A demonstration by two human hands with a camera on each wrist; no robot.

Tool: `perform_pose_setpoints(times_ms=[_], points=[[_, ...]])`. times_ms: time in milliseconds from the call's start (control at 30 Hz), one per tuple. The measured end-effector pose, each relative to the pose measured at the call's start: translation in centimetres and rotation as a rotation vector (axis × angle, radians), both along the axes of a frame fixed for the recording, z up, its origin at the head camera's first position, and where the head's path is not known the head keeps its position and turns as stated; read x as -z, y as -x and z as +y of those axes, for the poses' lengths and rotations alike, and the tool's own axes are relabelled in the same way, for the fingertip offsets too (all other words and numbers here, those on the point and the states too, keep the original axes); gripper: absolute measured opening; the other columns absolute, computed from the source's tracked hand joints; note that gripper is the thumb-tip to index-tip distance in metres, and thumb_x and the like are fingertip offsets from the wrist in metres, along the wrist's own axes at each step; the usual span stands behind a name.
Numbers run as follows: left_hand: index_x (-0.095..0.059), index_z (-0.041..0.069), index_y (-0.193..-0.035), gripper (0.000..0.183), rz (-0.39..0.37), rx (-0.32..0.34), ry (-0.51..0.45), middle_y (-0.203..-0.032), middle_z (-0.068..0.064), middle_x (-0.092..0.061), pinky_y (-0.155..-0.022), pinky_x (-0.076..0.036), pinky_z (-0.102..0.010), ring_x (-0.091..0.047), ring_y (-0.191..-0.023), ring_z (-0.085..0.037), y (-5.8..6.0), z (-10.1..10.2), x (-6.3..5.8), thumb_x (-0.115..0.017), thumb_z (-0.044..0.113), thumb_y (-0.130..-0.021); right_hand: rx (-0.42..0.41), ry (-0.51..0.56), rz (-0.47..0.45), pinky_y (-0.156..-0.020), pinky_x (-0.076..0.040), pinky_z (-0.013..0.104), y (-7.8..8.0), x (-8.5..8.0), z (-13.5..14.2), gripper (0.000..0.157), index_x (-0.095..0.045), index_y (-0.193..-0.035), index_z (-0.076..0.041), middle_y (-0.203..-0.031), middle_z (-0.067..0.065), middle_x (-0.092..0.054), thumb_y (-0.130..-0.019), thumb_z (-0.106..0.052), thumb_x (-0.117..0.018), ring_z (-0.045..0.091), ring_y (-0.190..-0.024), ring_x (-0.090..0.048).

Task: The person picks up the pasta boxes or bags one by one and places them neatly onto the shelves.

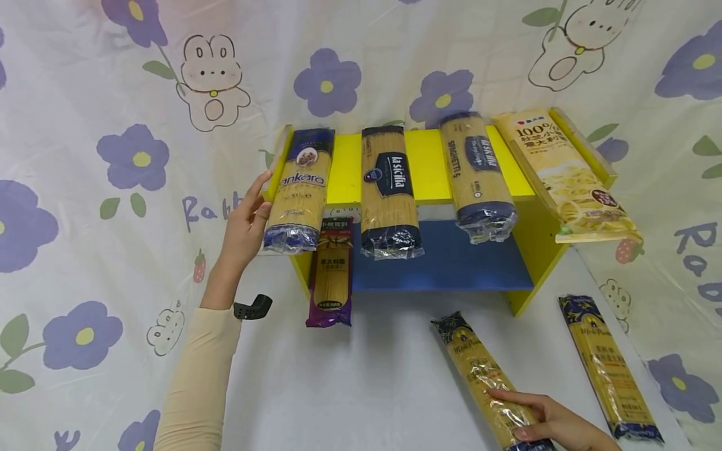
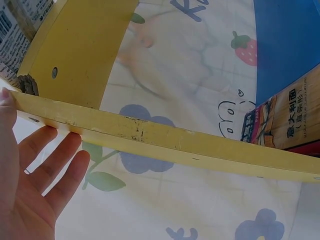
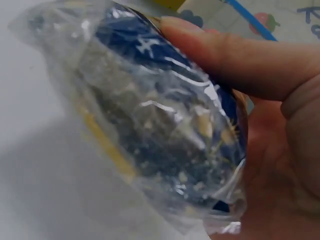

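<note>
My left hand (image 1: 245, 227) rests against the outer left side of a yellow and blue shelf (image 1: 429, 164), its fingers extended. In the left wrist view the fingertips (image 2: 67, 139) touch the edge of the yellow side board. Next to this hand, a blue-ended "ankara" spaghetti pack (image 1: 301, 188) lies on the top board. My right hand (image 1: 555, 423) grips the lower part of a spaghetti pack (image 1: 479, 369), thumb and fingers around it, below the shelf. In the right wrist view its clear, crinkled wrapper end (image 3: 165, 130) fills the middle; the palm side is partly hidden.
Two "la sicilia" packs (image 1: 390, 188) (image 1: 478, 172) and a wide cream pasta bag (image 1: 570, 172) lie on top. A purple-ended pack (image 1: 331, 269) sits in the lower left compartment. Another spaghetti pack (image 1: 609, 369) lies at the right on the white surface (image 1: 361, 388).
</note>
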State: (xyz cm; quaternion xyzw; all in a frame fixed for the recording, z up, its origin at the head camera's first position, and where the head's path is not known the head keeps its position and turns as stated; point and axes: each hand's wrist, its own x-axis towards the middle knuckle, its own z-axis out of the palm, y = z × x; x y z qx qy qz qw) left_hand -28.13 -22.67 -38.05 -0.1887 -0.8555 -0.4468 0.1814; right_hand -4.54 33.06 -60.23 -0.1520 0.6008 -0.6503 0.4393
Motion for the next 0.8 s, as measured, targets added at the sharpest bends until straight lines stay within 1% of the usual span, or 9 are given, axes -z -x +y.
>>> perform_pose_setpoints(times_ms=[33,100,167,267,400,533,600,667,800], points=[[-0.030,0.047,-0.152,0.053,0.003,-0.002,0.004,-0.141,-0.014,-0.059,-0.089,-0.056,-0.055,-0.066,-0.114,-0.035,0.0,0.0,0.0,-0.044,0.050,-0.101,-0.015,0.023,0.005,-0.119,-0.028,0.057,0.0,-0.2,-0.1,0.058,-0.017,-0.157,-0.007,-0.151,-0.030,-0.039,-0.105,-0.005,-0.042,-0.018,-0.131,-0.038],[-0.030,0.046,-0.153,0.054,0.007,0.004,0.004,-0.141,-0.015,-0.059,-0.089,-0.056,-0.055,-0.066,-0.114,-0.036,0.1,0.0,0.1,-0.044,0.050,-0.101,-0.040,0.063,0.004,-0.119,-0.035,0.040,0.1,-0.4,-0.3,0.059,-0.016,-0.157,-0.006,-0.153,-0.027,-0.038,-0.104,-0.004,-0.041,-0.016,-0.134,-0.037],[-0.030,0.045,-0.153,0.054,0.005,0.009,0.003,-0.141,-0.015,-0.059,-0.089,-0.056,-0.055,-0.066,-0.115,-0.036,0.1,0.0,0.1,-0.044,0.050,-0.101,-0.059,0.090,-0.004,-0.113,-0.038,0.025,0.3,-0.6,-0.5,0.058,-0.017,-0.157,-0.005,-0.154,-0.026,-0.038,-0.104,-0.004,-0.041,-0.015,-0.136,-0.036],[-0.030,0.046,-0.153,0.054,-0.004,0.010,0.002,-0.144,-0.014,-0.057,-0.089,-0.056,-0.056,-0.065,-0.116,-0.037,0.1,0.0,0.1,-0.045,0.049,-0.101,-0.076,0.127,-0.009,-0.108,-0.036,0.014,0.6,-0.9,-0.9,0.058,-0.017,-0.157,-0.004,-0.155,-0.024,-0.038,-0.104,-0.003,-0.042,-0.013,-0.138,-0.036],[-0.029,0.047,-0.152,0.053,-0.013,0.002,0.008,-0.145,-0.012,-0.057,-0.089,-0.058,-0.051,-0.066,-0.115,-0.035,0.0,0.0,0.0,-0.045,0.048,-0.102,-0.094,0.171,-0.001,-0.109,-0.037,0.014,1.0,-1.5,-1.4,0.057,-0.019,-0.157,-0.004,-0.155,-0.021,-0.040,-0.104,-0.002,-0.042,-0.009,-0.138,-0.037],[-0.029,0.045,-0.153,0.054,-0.028,-0.006,0.012,-0.145,-0.011,-0.057,-0.084,-0.058,-0.026,-0.066,-0.113,-0.032,0.0,0.0,0.0,-0.046,0.043,-0.102,-0.119,0.227,0.026,-0.110,-0.038,0.016,1.4,-2.3,-1.9,0.057,-0.019,-0.157,-0.004,-0.157,-0.016,-0.039,-0.104,-0.002,-0.042,-0.005,-0.140,-0.039],[-0.028,0.043,-0.154,0.054,-0.034,-0.012,0.016,-0.145,-0.012,-0.056,-0.082,-0.054,-0.018,-0.066,-0.113,-0.032,0.0,0.0,0.0,-0.046,0.041,-0.103,-0.121,0.255,0.057,-0.110,-0.038,0.016,1.6,-2.9,-2.2,0.058,-0.019,-0.156,-0.002,-0.158,-0.013,-0.039,-0.103,-0.001,-0.043,-0.004,-0.140,-0.039],[-0.029,0.039,-0.155,0.054,-0.035,-0.011,0.013,-0.145,-0.014,-0.056,-0.084,-0.055,-0.022,-0.066,-0.113,-0.034,-0.1,0.1,-0.1,-0.046,0.039,-0.104,-0.109,0.263,0.080,-0.110,-0.038,0.015,1.7,-3.5,-2.5,0.058,-0.021,-0.156,-0.001,-0.158,-0.013,-0.039,-0.103,-0.001,-0.044,-0.003,-0.140,-0.039],[-0.029,0.033,-0.156,0.054,-0.035,-0.004,0.005,-0.146,-0.019,-0.053,-0.091,-0.057,-0.049,-0.064,-0.117,-0.039,-1.1,0.6,-1.0,-0.045,0.037,-0.104,-0.074,0.255,0.124,-0.109,-0.039,0.016,1.9,-4.6,-3.2,0.058,-0.022,-0.155,0.000,-0.158,-0.015,-0.038,-0.102,-0.001,-0.045,-0.003,-0.140,-0.040]])
